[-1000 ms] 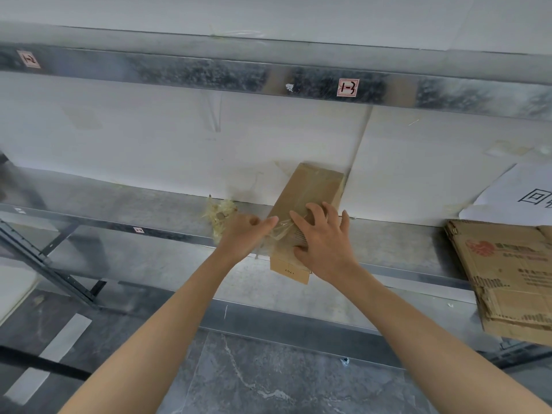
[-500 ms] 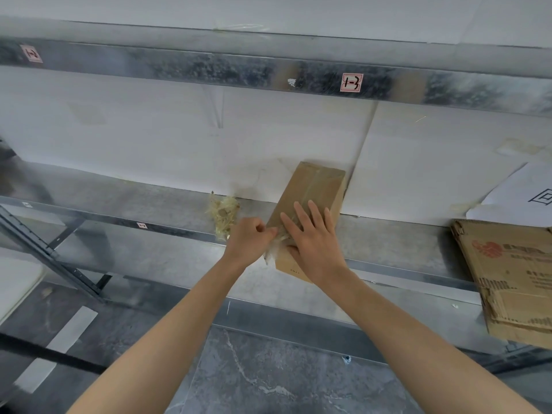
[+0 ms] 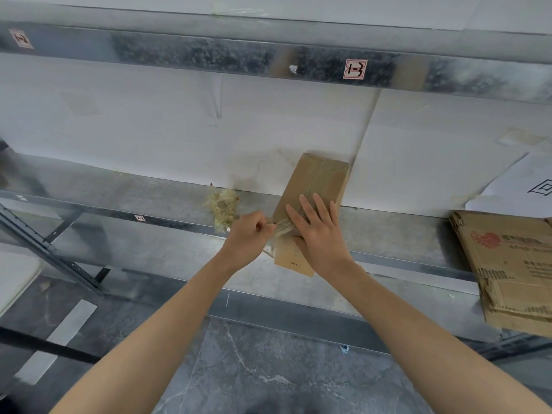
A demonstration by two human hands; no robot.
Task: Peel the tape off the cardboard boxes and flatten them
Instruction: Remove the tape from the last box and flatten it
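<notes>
A small brown cardboard box [image 3: 316,180] lies on the metal shelf [image 3: 149,201], its far end against the white back wall. Clear tape [image 3: 283,228] runs along its top and is lifted into a bunched strip at the box's left edge. My left hand [image 3: 249,237] pinches that loose tape strip with curled fingers. My right hand [image 3: 318,231] lies flat on the box's near half, fingers straight and spread, pressing it down.
A crumpled wad of peeled tape [image 3: 223,209] sits on the shelf left of the box. Flattened cardboard [image 3: 513,270] lies at the right end, overhanging the shelf edge. A white printed sheet [image 3: 525,186] leans behind it. Grey stone floor [image 3: 268,369] lies below.
My left hand has closed its fingers on the tape end and pulled it a little to the left. My right hand slid slightly up the box and stays flat on it.
</notes>
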